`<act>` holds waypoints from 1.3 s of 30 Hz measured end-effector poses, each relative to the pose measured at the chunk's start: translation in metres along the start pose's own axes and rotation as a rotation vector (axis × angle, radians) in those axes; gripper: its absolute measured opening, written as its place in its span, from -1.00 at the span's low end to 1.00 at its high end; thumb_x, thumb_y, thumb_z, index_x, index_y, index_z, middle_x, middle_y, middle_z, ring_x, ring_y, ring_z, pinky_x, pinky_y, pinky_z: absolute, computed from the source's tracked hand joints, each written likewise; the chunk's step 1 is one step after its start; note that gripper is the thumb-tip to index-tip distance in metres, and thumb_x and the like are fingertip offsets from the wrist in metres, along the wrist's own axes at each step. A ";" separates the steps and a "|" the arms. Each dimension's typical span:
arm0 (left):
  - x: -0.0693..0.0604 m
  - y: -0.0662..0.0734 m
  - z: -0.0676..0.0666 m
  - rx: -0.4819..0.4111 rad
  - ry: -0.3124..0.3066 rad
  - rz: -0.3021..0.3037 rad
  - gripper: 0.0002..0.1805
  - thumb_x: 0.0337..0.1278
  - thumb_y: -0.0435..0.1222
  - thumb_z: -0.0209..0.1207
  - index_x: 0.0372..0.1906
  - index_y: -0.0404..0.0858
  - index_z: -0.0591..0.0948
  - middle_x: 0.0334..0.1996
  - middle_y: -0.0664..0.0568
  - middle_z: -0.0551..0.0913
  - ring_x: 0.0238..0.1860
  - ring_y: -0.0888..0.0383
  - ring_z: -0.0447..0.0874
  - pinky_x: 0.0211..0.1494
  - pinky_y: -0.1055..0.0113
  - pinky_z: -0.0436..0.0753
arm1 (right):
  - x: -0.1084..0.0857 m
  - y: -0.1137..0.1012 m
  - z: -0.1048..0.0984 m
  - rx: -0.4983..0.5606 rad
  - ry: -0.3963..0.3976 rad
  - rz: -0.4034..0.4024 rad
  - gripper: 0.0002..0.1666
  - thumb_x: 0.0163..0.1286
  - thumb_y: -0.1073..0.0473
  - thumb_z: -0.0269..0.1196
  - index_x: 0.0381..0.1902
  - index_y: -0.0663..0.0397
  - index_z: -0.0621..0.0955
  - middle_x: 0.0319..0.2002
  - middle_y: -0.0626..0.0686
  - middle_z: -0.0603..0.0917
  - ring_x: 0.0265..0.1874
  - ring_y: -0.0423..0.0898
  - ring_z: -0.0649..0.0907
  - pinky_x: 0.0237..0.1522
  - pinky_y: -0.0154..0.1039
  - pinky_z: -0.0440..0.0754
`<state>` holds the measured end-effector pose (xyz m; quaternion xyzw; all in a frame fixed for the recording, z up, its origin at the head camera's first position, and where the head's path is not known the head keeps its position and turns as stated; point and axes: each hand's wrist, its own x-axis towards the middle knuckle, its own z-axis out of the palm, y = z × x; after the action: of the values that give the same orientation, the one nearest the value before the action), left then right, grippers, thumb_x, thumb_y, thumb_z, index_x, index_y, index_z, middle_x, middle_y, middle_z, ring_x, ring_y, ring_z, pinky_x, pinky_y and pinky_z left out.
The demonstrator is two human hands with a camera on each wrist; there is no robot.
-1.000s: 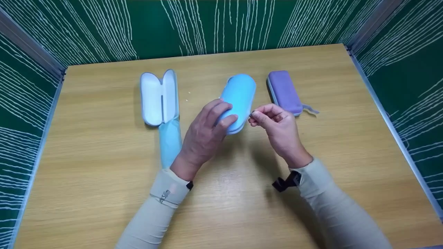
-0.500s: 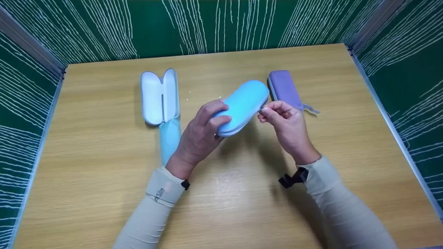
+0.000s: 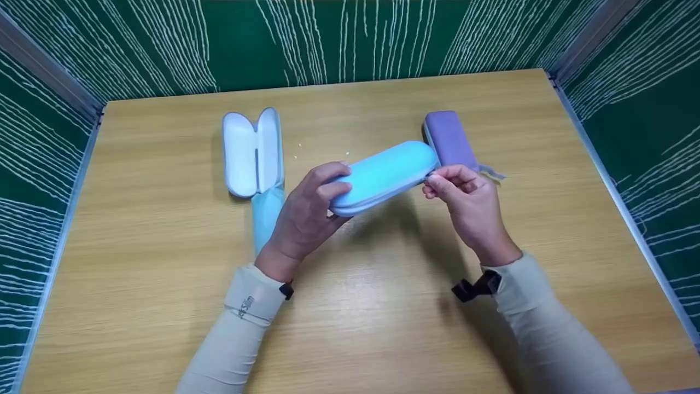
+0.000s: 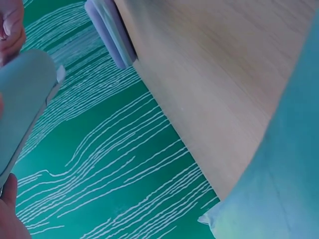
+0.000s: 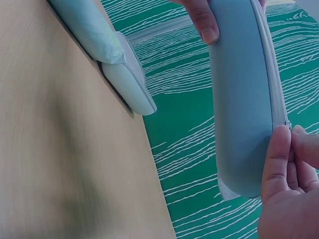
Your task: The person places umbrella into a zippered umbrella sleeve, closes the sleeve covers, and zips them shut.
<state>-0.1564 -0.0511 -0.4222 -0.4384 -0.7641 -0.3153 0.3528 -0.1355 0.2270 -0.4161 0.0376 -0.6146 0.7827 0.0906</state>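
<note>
A light blue zippered case [image 3: 385, 172] is held up above the table, tilted with its far end to the right. My left hand [image 3: 311, 210] grips its left end, fingers on top and the thumb underneath. At the right end my right hand [image 3: 467, 205] pinches the zipper pull [image 5: 288, 124] between thumb and forefinger. In the right wrist view the zipper runs along the case's edge and looks closed above the pull; below it my fingers hide the track. The left wrist view catches only part of the case [image 4: 22, 99] and my fingertips.
An open case with a white lining [image 3: 240, 156] lies at the left, a light blue pouch [image 3: 267, 216] against its lower end. Behind my right hand is a purple zippered case [image 3: 449, 137] with a strap. Small white specks dot the wooden table [image 3: 164, 262]. Green walls surround it.
The blue case has turned clockwise, its far end swinging right and toward me. My right hand has moved right with the zipper pull, while my left hand has shifted slightly left.
</note>
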 end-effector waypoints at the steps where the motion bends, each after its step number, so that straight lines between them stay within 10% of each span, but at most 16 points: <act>1: 0.000 0.000 0.000 -0.003 -0.001 -0.001 -0.26 0.08 -0.37 0.51 0.18 -0.15 0.23 0.19 -0.14 0.41 0.20 -0.11 0.58 0.34 0.18 0.54 | -0.001 0.000 -0.001 -0.002 0.001 -0.003 -0.95 0.40 0.51 0.28 -0.27 0.49 0.63 -0.39 0.19 0.73 -0.39 -0.07 0.73 -0.20 -0.23 0.73; 12: 0.003 -0.005 -0.006 0.117 -0.048 -0.092 -0.32 0.16 -0.19 0.49 0.24 -0.09 0.31 0.20 -0.06 0.45 0.22 -0.06 0.52 0.38 0.15 0.48 | -0.007 -0.008 -0.003 -0.053 0.027 -0.016 -0.93 0.38 0.51 0.31 -0.27 0.54 0.63 -0.42 0.19 0.72 -0.44 -0.08 0.72 -0.26 -0.25 0.73; 23: 0.028 0.017 0.020 0.464 -0.322 -0.191 -0.49 0.39 -0.23 0.29 0.38 -0.03 0.50 0.32 -0.05 0.51 0.49 -0.13 0.26 0.59 -0.19 -0.04 | -0.012 0.000 0.013 -0.032 0.136 -0.089 -0.78 0.33 0.48 0.37 -0.24 0.66 0.58 -0.40 0.21 0.71 -0.44 -0.07 0.72 -0.26 -0.26 0.74; 39: 0.046 0.039 0.051 0.724 -0.469 -0.257 -0.18 0.29 -0.19 0.32 0.59 0.14 0.26 0.30 -0.06 0.42 0.27 -0.11 0.41 0.29 -0.15 0.41 | -0.017 0.004 0.031 -0.166 0.109 -0.166 -0.84 0.32 0.47 0.39 -0.28 0.58 0.63 -0.43 0.22 0.71 -0.47 -0.07 0.72 -0.32 -0.28 0.72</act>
<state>-0.1516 0.0257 -0.4060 -0.2477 -0.9328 0.0389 0.2589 -0.1211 0.1943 -0.4154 0.0380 -0.6661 0.7200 0.1911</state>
